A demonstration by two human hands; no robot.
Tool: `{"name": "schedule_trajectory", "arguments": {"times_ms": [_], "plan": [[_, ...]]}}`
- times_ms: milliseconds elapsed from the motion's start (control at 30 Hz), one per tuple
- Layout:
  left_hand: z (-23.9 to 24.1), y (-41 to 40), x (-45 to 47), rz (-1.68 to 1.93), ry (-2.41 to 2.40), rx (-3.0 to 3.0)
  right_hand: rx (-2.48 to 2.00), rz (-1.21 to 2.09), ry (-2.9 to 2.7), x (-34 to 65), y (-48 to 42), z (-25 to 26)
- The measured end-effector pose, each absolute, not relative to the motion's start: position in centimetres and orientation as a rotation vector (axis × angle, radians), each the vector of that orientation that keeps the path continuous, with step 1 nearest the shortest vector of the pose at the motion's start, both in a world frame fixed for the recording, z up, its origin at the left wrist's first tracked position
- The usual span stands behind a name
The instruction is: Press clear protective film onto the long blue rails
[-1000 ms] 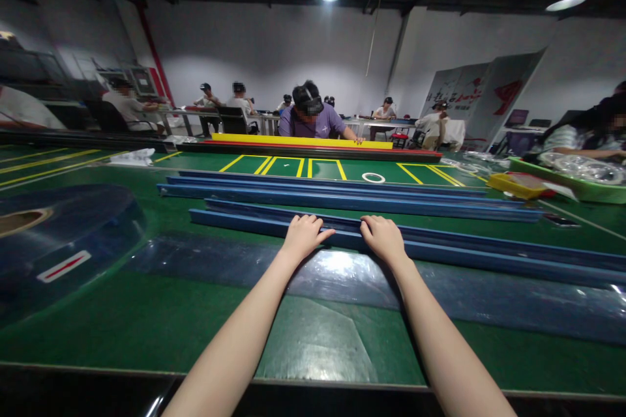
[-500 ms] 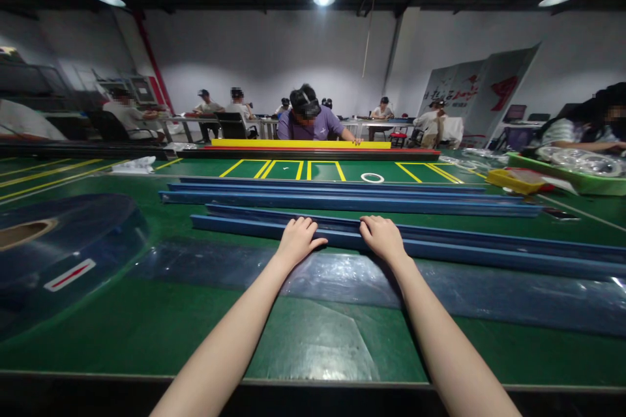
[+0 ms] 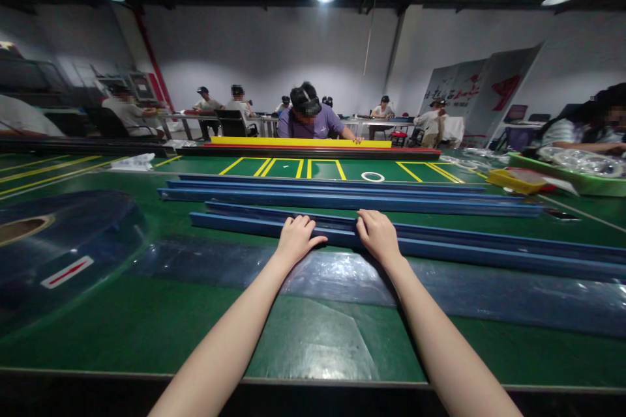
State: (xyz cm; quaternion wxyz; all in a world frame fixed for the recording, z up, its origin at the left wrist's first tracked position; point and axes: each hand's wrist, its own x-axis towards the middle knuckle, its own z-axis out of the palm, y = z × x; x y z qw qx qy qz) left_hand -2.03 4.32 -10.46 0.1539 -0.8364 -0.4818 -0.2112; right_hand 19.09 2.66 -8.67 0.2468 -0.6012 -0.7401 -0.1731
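Both of my hands rest side by side on the nearest long blue rail (image 3: 235, 225), which lies across the green table (image 3: 147, 313). My left hand (image 3: 295, 238) curls its fingers over the rail's top, thumb pointing right. My right hand (image 3: 377, 234) grips the same rail a hand's width to the right. A strip of clear plastic film (image 3: 342, 270) lies flat on the table just in front of the rail. Several more blue rails (image 3: 317, 198) lie parallel behind it.
A large roll of bluish film (image 3: 59, 241) sits at the left. Yellow and red rails (image 3: 298, 142) lie at the far edge, where a person in a purple shirt (image 3: 313, 118) works. A yellow tray (image 3: 516, 182) and green tray (image 3: 581, 184) stand at the right. Other people sit further back.
Both hands stay on the nearest blue rail. The right hand has shifted slightly left toward the left hand, and the view has tilted a little.
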Motion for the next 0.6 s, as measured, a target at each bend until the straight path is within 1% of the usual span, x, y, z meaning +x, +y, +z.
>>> {"name": "schedule_trajectory", "arguments": {"times_ms": [200,600], "plan": [[-10.31,4.19,-1.92,-0.606,-1.402,-2.400,-1.828,-0.358,-2.137,18.98,3.06,-8.72],[-10.49,4.26,-1.94,-0.605,-1.426,-2.400,-1.820,-0.385,-2.184,18.96,2.91,-8.35]]}}
